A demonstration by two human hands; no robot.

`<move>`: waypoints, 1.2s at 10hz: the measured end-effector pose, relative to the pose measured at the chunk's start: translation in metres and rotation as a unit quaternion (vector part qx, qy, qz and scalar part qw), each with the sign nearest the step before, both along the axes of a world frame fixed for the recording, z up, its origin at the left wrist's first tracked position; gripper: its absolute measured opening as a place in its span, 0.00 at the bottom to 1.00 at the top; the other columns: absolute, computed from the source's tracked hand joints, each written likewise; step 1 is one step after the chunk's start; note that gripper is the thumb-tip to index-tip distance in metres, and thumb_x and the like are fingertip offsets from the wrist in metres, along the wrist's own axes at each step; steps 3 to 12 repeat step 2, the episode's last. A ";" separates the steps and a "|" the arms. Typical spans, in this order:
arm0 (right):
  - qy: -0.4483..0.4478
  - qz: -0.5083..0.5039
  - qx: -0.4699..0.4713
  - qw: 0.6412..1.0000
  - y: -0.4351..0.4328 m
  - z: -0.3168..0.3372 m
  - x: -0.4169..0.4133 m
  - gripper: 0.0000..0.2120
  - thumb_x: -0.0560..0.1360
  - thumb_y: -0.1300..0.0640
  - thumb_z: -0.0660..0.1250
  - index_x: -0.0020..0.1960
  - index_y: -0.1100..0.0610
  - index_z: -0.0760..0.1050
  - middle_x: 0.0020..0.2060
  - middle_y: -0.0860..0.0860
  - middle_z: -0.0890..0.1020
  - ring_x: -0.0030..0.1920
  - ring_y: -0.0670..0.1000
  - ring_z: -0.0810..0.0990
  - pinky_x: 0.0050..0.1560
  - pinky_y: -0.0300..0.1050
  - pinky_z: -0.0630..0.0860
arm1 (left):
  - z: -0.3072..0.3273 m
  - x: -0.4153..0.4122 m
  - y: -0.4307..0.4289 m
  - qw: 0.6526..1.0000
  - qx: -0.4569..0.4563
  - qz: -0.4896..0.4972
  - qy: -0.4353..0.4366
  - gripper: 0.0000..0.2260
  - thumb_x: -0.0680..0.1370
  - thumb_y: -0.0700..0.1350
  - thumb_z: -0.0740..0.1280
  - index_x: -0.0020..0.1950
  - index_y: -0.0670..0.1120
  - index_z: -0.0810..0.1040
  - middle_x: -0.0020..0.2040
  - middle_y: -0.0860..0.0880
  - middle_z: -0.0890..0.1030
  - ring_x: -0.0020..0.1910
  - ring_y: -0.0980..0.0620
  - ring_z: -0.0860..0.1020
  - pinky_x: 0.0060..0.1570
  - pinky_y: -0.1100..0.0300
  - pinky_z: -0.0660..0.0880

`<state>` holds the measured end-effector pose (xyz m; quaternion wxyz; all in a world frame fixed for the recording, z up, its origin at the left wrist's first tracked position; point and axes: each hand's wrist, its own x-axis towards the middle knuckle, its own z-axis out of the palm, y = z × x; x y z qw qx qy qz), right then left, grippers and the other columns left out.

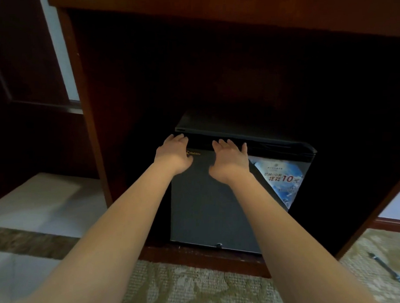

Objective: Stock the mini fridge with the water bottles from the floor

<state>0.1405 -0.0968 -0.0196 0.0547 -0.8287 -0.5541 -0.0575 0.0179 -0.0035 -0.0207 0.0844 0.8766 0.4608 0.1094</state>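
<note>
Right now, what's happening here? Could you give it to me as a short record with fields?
place: mini fridge in a dark wooden cabinet recess, patterned carpet in front
fridge door: closed, blue sticker at its upper right
left hand: fingers fairly straight, tips at the door's top edge
right hand: the same, beside the left
water bottles: none in view
also on floor: dark pen-like object at far right

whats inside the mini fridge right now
Nothing inside shows: the mini fridge door is shut and covers the interior. Only its dark front, a blue sticker, and the left hand and right hand at the door's top edge are visible.
</note>
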 end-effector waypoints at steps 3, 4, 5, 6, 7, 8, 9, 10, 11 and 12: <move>0.002 0.013 0.004 1.000 0.004 0.002 0.001 0.34 0.76 0.51 0.62 0.77 0.53 0.53 0.76 0.51 0.58 0.77 0.54 0.52 0.74 0.61 0.44 | -0.003 0.000 -0.003 1.000 0.010 -0.005 0.005 0.32 0.78 0.51 0.62 0.78 0.48 0.51 0.79 0.51 0.48 0.77 0.47 0.47 0.73 0.47 0.58; 0.002 0.013 0.004 1.000 0.004 0.002 0.001 0.34 0.76 0.51 0.62 0.77 0.53 0.53 0.76 0.51 0.58 0.77 0.54 0.52 0.74 0.61 0.44 | -0.003 0.000 -0.003 1.000 0.010 -0.005 0.005 0.32 0.78 0.51 0.62 0.78 0.48 0.51 0.79 0.51 0.48 0.77 0.47 0.47 0.73 0.47 0.58; 0.002 0.013 0.004 1.000 0.004 0.002 0.001 0.34 0.76 0.51 0.62 0.77 0.53 0.53 0.76 0.51 0.58 0.77 0.54 0.52 0.74 0.61 0.44 | -0.003 0.000 -0.003 1.000 0.010 -0.005 0.005 0.32 0.78 0.51 0.62 0.78 0.48 0.51 0.79 0.51 0.48 0.77 0.47 0.47 0.73 0.47 0.58; 0.002 0.013 0.004 1.000 0.004 0.002 0.001 0.34 0.76 0.51 0.62 0.77 0.53 0.53 0.76 0.51 0.58 0.77 0.54 0.52 0.74 0.61 0.44 | -0.003 0.000 -0.003 1.000 0.010 -0.005 0.005 0.32 0.78 0.51 0.62 0.78 0.48 0.51 0.79 0.51 0.48 0.77 0.47 0.47 0.73 0.47 0.58; 0.002 0.013 0.004 1.000 0.004 0.002 0.001 0.34 0.76 0.51 0.62 0.77 0.53 0.53 0.76 0.51 0.58 0.77 0.54 0.52 0.74 0.61 0.44 | -0.003 0.000 -0.003 1.000 0.010 -0.005 0.005 0.32 0.78 0.51 0.62 0.78 0.48 0.51 0.79 0.51 0.48 0.77 0.47 0.47 0.73 0.47 0.58; 0.002 0.013 0.004 1.000 0.004 0.002 0.001 0.34 0.76 0.51 0.62 0.77 0.53 0.53 0.76 0.51 0.58 0.77 0.54 0.52 0.74 0.61 0.44 | -0.003 0.000 -0.003 1.000 0.010 -0.005 0.005 0.32 0.78 0.51 0.62 0.78 0.48 0.51 0.79 0.51 0.48 0.77 0.47 0.47 0.73 0.47 0.58; 0.002 0.013 0.004 1.000 0.004 0.002 0.001 0.34 0.76 0.51 0.62 0.77 0.53 0.53 0.76 0.51 0.58 0.77 0.54 0.52 0.74 0.61 0.44 | -0.003 0.000 -0.003 1.000 0.010 -0.005 0.005 0.32 0.78 0.51 0.62 0.78 0.48 0.51 0.79 0.51 0.48 0.77 0.47 0.47 0.73 0.47 0.58; 0.002 0.013 0.004 1.000 0.004 0.002 0.001 0.34 0.76 0.51 0.62 0.77 0.53 0.53 0.76 0.51 0.58 0.77 0.54 0.52 0.74 0.61 0.44 | -0.003 0.000 -0.003 1.000 0.010 -0.005 0.005 0.32 0.78 0.51 0.62 0.78 0.48 0.51 0.79 0.51 0.48 0.77 0.47 0.47 0.73 0.47 0.58; 0.002 0.013 0.004 1.000 0.004 0.002 0.001 0.34 0.76 0.51 0.62 0.77 0.53 0.53 0.76 0.51 0.58 0.77 0.54 0.52 0.74 0.61 0.44 | -0.003 0.000 -0.003 1.000 0.010 -0.005 0.005 0.32 0.78 0.51 0.62 0.78 0.48 0.51 0.79 0.51 0.48 0.77 0.47 0.47 0.73 0.47 0.58; 0.002 0.013 0.004 1.000 0.004 0.002 0.001 0.34 0.76 0.51 0.62 0.77 0.53 0.53 0.76 0.51 0.58 0.77 0.54 0.52 0.74 0.61 0.44 | -0.003 0.000 -0.003 1.000 0.010 -0.005 0.005 0.32 0.78 0.51 0.62 0.78 0.48 0.51 0.79 0.51 0.48 0.77 0.47 0.47 0.73 0.47 0.58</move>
